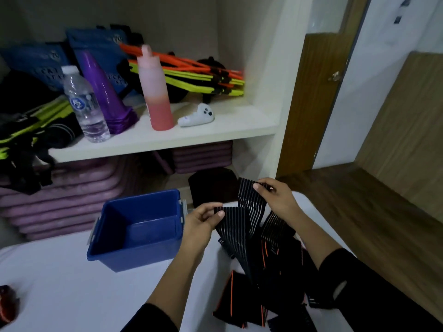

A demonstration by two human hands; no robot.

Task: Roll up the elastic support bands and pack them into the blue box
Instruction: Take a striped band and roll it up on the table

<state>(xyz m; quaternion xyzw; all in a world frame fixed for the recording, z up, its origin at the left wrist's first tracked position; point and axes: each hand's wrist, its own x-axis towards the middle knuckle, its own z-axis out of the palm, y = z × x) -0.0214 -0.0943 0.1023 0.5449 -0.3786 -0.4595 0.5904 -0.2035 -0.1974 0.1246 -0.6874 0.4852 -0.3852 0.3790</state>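
Observation:
A black elastic support band with thin white stripes is stretched between my hands above the white table. My left hand pinches its near end between thumb and fingers. My right hand grips its far end, a little higher and farther back. The band's loose length hangs down onto a heap of more black bands with orange trim at the table's right. The blue box stands open and empty just left of my left hand.
The white table carries a dark red item at its left edge. Behind it a shelf holds a water bottle, purple cones, a pink bottle and straps. Purple mats are stacked below.

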